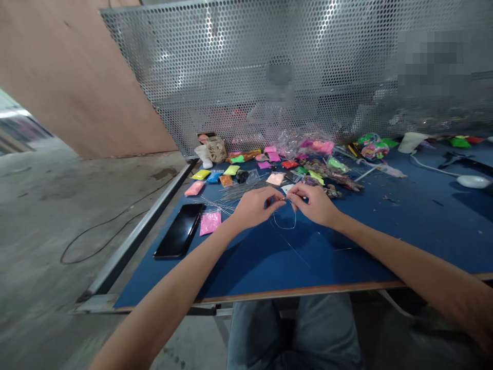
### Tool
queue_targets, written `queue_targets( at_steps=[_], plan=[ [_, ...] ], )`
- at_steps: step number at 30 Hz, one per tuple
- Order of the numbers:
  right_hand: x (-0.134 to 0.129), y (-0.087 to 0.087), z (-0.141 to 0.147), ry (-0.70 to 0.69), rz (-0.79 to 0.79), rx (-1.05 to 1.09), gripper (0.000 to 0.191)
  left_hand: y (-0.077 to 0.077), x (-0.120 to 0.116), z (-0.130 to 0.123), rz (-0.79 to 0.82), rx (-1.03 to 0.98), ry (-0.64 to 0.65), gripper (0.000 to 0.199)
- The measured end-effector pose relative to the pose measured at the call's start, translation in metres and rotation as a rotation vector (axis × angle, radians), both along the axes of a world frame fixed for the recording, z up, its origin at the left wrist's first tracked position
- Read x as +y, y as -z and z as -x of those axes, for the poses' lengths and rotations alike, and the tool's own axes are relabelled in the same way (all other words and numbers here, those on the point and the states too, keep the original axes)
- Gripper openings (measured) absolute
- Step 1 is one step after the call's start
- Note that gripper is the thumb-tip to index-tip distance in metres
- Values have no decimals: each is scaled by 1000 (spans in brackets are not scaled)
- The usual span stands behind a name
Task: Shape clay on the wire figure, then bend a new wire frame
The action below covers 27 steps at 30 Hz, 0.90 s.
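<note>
Both hands meet above the middle of the blue table [262,267], fingertips close together. Between them a thin wire [285,228] hangs down in a loop. My left hand [257,206] pinches one side of the wire, and my right hand [314,204] pinches it just to the right. Under the loop, a straight length of wire [295,248] lies on the tabletop. Behind my left hand a bundle of thin wires [239,192] is spread out. A bag of pink clay-like material [210,223] lies left of that hand.
A black phone [179,231] lies at the table's left. Several small colored packets, such as a yellow one [201,174], sit along the back. A perforated metal panel [239,72] rises behind. A white spoon-shaped object [473,181] is at right.
</note>
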State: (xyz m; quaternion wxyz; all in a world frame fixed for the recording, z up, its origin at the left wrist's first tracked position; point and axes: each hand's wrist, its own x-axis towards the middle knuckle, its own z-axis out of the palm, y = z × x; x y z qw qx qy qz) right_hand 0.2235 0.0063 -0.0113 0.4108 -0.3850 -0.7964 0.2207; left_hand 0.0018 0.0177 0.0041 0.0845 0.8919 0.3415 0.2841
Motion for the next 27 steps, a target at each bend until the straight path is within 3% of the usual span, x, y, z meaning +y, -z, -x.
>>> queue_targets(
  at_steps=[4,8,18,27],
  plan=[
    [3,2,0,-12,28,23,16,2,2,-2,235,-147,29,22],
    [3,4,1,-43,62,23,14,5,2,-3,327,-184,11,24],
    [12,8,-5,-43,-112,-63,15,5,2,-3,280,-158,16,23],
    [14,9,-6,-97,67,40,18,7,3,-2,251,-148,36,23]
  ],
)
